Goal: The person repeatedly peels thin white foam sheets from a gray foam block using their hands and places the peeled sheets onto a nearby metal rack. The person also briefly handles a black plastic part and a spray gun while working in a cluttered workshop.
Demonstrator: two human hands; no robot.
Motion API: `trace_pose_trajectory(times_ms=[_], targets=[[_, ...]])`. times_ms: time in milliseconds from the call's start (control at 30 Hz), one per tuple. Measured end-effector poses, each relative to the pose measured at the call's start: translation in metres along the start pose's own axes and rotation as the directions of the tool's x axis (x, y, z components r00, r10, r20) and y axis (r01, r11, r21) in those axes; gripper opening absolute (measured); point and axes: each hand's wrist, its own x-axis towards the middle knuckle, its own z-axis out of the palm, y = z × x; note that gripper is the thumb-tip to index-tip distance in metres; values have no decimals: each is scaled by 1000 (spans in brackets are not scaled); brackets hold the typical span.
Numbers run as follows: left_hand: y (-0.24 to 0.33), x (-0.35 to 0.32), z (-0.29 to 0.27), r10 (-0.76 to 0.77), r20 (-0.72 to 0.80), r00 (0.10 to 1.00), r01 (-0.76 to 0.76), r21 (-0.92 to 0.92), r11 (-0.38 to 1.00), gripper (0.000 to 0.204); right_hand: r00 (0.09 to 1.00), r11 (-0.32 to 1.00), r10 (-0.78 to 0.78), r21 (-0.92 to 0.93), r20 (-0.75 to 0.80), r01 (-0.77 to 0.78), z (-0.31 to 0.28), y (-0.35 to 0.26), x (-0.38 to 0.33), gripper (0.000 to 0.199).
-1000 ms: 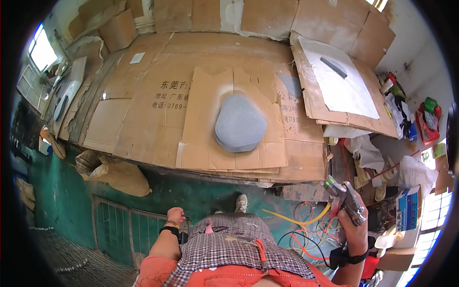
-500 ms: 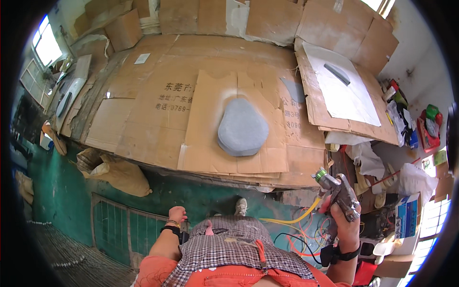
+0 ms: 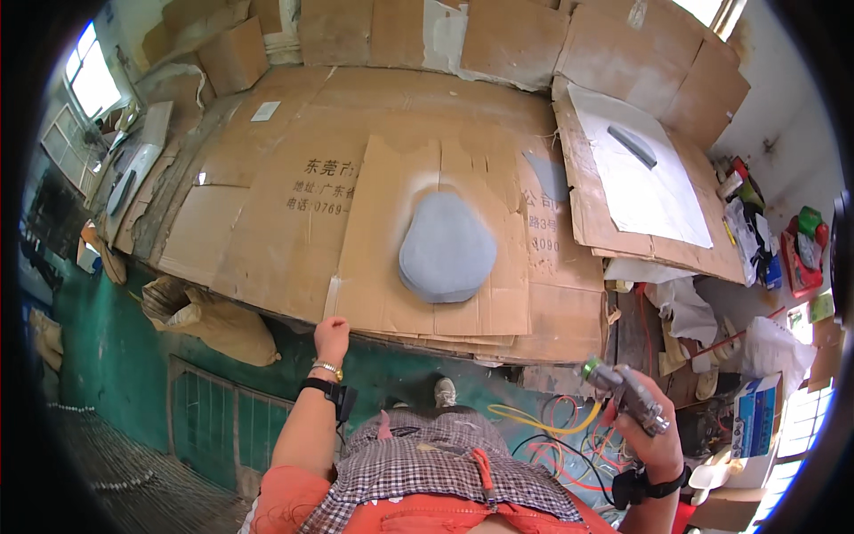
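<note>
- Head view: the right hand (image 3: 651,434) was at the lower right, its grip closed around a metal spray gun (image 3: 630,400) with a green ring near the nozzle end.
- Gun attitude: tilted, nozzle end toward the upper left; a yellow hose (image 3: 569,431) curved near it.
- The left hand (image 3: 332,338) was by the front edge of the cardboard-covered worktop (image 3: 249,240), its grip drawn together in a loose curl, with no object visible in it. Whether it touched the edge could not be determined.
- A grey rounded pad (image 3: 447,247), narrower at its far end, lay flat on a cardboard sheet (image 3: 378,267) on the worktop, well apart from both hands; pale overspray bordered its far side.
- Far right of the worktop: a dark grey strip (image 3: 632,146) rested on white paper (image 3: 640,196), itself on a cardboard panel.
- Below the front edge, at left, a brown sack (image 3: 222,327) stood near a wire-mesh frame (image 3: 222,409) on the green floor (image 3: 133,356).
</note>
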Motion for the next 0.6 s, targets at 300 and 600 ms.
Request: trace_pose_trajectory(times_ms=[300, 600], targets=[[93, 36, 85, 138, 129, 982, -144, 41, 989, 16, 997, 997, -76, 25, -17, 76, -22, 1, 43, 61], [133, 40, 125, 77, 125, 989, -120, 390, 913, 39, 998, 998, -45, 51, -33, 46, -40, 13, 56, 62]])
